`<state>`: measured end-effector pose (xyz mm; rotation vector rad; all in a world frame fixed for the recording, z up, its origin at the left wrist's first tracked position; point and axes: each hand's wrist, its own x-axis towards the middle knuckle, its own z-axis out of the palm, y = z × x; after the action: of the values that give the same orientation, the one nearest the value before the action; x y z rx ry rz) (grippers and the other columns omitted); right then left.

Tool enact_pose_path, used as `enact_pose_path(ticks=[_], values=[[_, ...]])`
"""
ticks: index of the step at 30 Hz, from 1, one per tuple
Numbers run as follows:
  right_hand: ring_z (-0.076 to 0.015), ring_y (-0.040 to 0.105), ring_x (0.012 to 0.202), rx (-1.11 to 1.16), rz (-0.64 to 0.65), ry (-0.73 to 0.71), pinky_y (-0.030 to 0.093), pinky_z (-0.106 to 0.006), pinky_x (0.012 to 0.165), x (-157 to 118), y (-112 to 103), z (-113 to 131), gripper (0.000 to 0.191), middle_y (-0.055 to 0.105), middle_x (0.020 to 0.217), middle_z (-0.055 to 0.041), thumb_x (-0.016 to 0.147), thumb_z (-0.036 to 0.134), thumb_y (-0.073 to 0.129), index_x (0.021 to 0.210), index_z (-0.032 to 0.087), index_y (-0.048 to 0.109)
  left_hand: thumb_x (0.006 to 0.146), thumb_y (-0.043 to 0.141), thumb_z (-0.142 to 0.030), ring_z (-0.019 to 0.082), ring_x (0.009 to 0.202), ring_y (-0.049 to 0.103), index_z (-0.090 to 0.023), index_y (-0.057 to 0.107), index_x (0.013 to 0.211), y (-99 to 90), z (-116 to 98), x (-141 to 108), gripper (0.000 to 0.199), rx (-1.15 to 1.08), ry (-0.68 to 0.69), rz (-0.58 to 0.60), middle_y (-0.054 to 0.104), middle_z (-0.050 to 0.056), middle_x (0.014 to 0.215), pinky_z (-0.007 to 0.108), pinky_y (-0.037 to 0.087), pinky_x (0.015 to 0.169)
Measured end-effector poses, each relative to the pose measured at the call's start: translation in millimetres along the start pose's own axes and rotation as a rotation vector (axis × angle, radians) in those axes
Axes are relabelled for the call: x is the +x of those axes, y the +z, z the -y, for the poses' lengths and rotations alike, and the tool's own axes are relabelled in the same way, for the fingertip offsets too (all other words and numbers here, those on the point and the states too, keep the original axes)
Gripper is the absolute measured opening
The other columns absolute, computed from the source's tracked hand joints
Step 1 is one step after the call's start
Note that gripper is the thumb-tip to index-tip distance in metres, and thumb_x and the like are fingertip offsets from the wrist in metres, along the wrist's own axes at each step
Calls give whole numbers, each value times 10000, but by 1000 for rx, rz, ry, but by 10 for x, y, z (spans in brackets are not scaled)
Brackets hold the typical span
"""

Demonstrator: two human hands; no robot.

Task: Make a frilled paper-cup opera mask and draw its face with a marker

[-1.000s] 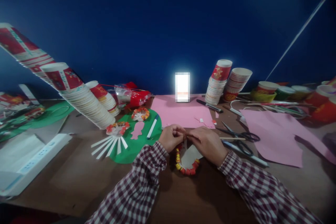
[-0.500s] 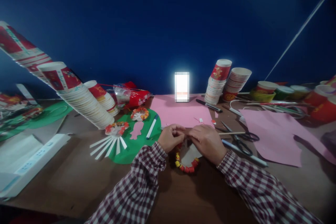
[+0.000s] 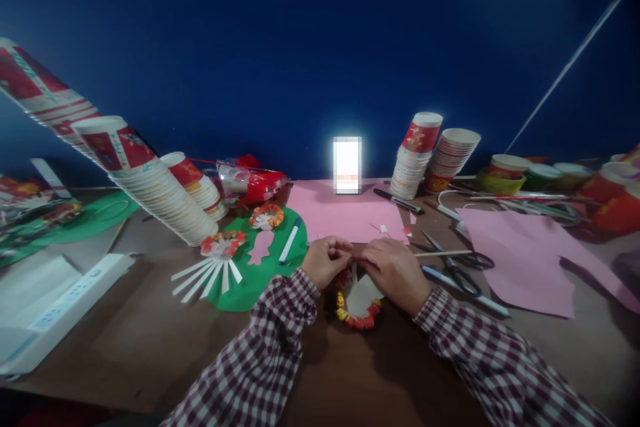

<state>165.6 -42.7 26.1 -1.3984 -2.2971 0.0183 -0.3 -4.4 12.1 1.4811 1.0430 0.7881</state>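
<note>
A paper piece with a pale round middle and a rim of curled red and yellow strips (image 3: 364,321) lies between my hands, near the table's middle. My left hand (image 3: 327,263) pinches its upper left edge, thumb and fingers pressed together. From the right, my right hand (image 3: 395,271) is closed on the upper edge, and a thin stick (image 3: 444,254) points out beside it. The fingertips of both hands nearly meet, and they hide the top of the paper piece.
Pink paper (image 3: 345,211) lies behind the hands. A green sheet (image 3: 235,297) with a marker (image 3: 290,241) is to the left. Scissors (image 3: 463,277) and a pen (image 3: 487,303) lie right. Leaning cup stacks (image 3: 155,187) stand left, others (image 3: 413,163) behind right. A power strip (image 3: 65,310) lies far left.
The curled paper piece has shifted very slightly to the right. The hands keep nearly the same place and grip.
</note>
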Motion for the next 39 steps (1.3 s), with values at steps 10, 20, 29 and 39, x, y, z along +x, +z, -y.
enact_pose_path(ticks=[10,20,29,39], values=[[-124,537,764,38,-9,30,355,-226,674,-43,-6,9,197,609,789,-26,873,266,444,846,197,627,618,671,-178,117,640,586,-93,598,799,27,-28,-4,213,42,15,-35,637,55,702,219,477,596],[-135,527,806,-18,-40,38,352,-235,714,-40,-16,46,155,610,812,-26,853,241,476,865,214,629,691,584,-171,121,654,597,-97,595,884,35,5,4,207,52,14,12,646,61,732,200,464,559],[-151,523,795,-23,-25,53,341,-248,691,-38,-23,61,157,605,811,-34,854,245,469,863,213,623,678,595,-180,121,650,591,-95,594,886,16,4,10,225,96,33,34,642,56,729,212,461,587],[-167,541,827,-69,-2,33,299,-304,785,-11,-77,52,241,636,817,-55,889,280,402,887,193,627,631,645,-148,137,700,611,-91,567,833,21,-20,11,223,25,70,-59,639,73,753,229,482,625]])
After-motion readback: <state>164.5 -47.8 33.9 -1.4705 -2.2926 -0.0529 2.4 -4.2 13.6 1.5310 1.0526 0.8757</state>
